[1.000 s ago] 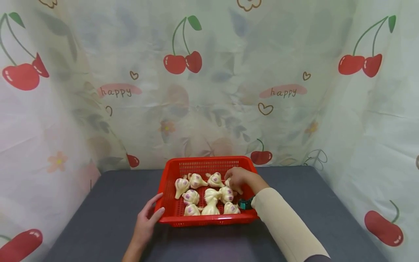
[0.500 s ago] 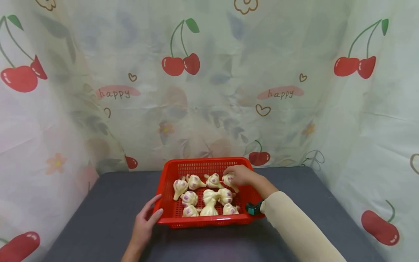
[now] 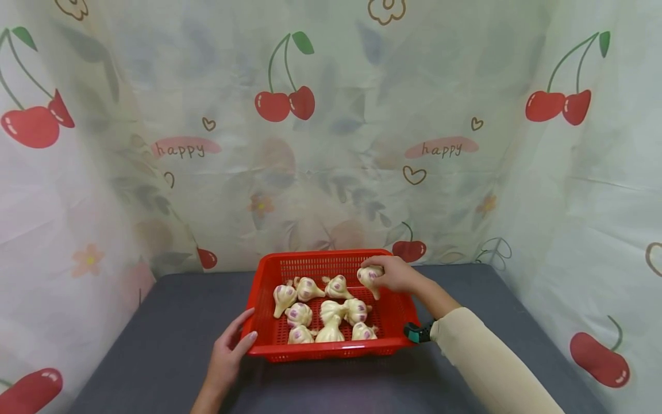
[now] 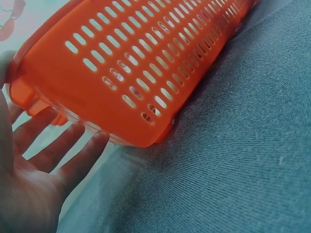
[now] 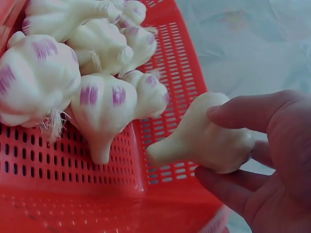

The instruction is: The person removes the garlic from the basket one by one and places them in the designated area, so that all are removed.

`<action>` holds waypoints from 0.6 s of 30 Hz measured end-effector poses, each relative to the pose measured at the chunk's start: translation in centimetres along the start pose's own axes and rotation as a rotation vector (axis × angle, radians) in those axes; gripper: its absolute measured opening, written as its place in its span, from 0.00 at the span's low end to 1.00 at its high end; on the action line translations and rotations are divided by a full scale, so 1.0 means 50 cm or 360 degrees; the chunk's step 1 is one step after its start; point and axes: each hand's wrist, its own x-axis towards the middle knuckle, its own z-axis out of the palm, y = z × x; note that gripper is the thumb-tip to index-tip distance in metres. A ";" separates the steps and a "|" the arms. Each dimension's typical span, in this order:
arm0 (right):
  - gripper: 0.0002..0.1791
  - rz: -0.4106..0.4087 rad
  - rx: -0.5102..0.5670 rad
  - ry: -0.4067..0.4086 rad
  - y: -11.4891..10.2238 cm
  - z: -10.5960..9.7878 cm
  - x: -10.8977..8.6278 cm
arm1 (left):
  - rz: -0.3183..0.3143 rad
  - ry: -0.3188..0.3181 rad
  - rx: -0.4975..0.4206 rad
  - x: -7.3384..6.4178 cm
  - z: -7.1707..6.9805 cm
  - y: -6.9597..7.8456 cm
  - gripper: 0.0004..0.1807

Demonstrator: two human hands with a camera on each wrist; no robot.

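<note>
Right hand (image 3: 398, 275): holds one garlic (image 3: 368, 277) between thumb and fingers.
Held garlic: over the far right part of the basket (image 3: 336, 348).
Left hand (image 3: 227, 348): thumb and fingers spread, fingers nearly straight, touching the basket's left side toward the near corner.
Basket: red, slotted, on the dark tabletop (image 3: 170, 328).
Other bulbs (image 3: 299, 314): nine in view, lying in the basket, some touching.
Watch (image 3: 414, 332): right wrist.

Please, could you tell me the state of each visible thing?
Basket: upright on the table, uncovered.
Right hand: gripping one garlic bulb.
Garlic bulb: held, apart from the others.
Other bulbs: lying in the basket.
Left hand: touching the basket, fingers fairly straight.
Wristband: worn on right arm.
Curtain: hanging, wrinkled.
</note>
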 end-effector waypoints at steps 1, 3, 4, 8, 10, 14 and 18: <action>0.21 0.0004 0.0016 0.0023 0.003 -0.003 -0.003 | 0.0000 -0.0003 -0.0004 0.000 0.000 0.000 0.25; 0.20 -0.0016 0.0045 0.0068 0.009 -0.009 -0.009 | -0.0007 -0.0005 -0.0005 0.000 -0.001 -0.001 0.25; 0.20 -0.0019 0.0052 0.0087 0.012 -0.013 -0.012 | -0.0014 -0.0006 0.0001 0.000 -0.001 -0.002 0.25; 0.22 -0.0023 0.0113 0.0155 0.021 -0.026 -0.026 | -0.0070 -0.0006 0.0030 0.000 -0.001 -0.003 0.25; 0.23 -0.0009 0.0162 0.0188 0.026 -0.033 -0.033 | -0.0099 -0.0005 0.0045 0.000 -0.001 -0.004 0.25; 0.25 -0.0019 0.0272 0.0283 0.040 -0.045 -0.045 | -0.0105 0.0001 0.0048 0.001 0.000 -0.005 0.25; 0.25 -0.0046 0.0375 0.0402 0.057 -0.053 -0.057 | -0.0078 0.0009 0.0047 0.000 0.001 -0.003 0.25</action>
